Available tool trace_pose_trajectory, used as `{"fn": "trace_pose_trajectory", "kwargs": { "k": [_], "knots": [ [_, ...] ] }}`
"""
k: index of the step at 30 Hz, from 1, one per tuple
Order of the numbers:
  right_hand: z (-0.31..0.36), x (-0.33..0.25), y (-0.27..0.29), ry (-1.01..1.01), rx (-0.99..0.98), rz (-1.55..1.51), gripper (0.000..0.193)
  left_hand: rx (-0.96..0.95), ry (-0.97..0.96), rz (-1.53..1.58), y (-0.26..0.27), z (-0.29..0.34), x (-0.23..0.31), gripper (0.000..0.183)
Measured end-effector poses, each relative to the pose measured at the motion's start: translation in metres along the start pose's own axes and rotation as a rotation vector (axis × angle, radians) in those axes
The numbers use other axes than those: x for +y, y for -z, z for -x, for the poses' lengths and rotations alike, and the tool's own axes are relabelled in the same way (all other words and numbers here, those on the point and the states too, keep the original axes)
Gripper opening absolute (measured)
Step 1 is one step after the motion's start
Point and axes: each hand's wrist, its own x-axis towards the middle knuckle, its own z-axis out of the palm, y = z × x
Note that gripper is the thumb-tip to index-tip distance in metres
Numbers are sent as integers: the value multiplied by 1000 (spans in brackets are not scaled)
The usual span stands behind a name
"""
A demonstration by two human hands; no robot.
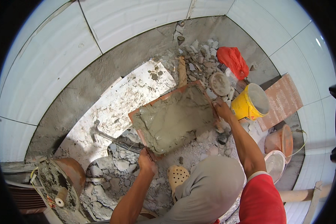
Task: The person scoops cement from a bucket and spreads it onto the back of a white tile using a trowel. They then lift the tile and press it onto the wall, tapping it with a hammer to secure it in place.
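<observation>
A rectangular reddish-brown tile (133,115) lies tilted across the middle, its upper face spread with a thick layer of wet grey mortar (175,117). My left hand (147,163) is closed on its near left corner. At the tile's right end, my right hand (222,109) grips the edge, fingers partly hidden beneath. A claw hammer (110,137) rests just left of the tile, its handle pointing toward my left hand. My bent knee in grey trousers (212,183) and a perforated cream clog (177,176) are below the tile.
Broken rubble (115,164) covers the ground around me. A mortar-splashed white board (119,100) lies at left. To the right stand a yellow bucket (246,102), a patterned brown tile (282,99) and further buckets (278,142). A red plastic bag (233,61) sits far right; a mortar-caked container (69,171) stands near left.
</observation>
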Motion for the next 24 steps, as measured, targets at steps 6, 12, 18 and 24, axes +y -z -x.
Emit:
{"fn": "trace_pose_trajectory", "kwargs": {
  "k": [6,12,18,24],
  "knots": [
    [-28,38,-9,196,-177,830,37,126,102,-56,17,-15,-20,31],
    [-17,54,-6,-41,-152,284,38,-26,33,-290,13,-25,-14,40],
    [13,25,10,-216,-40,-111,34,-34,-74,-183,-38,18,49,30],
    [30,-53,49,-303,259,-144,34,-258,-278,-70,-96,57,124,37]
  ]
}}
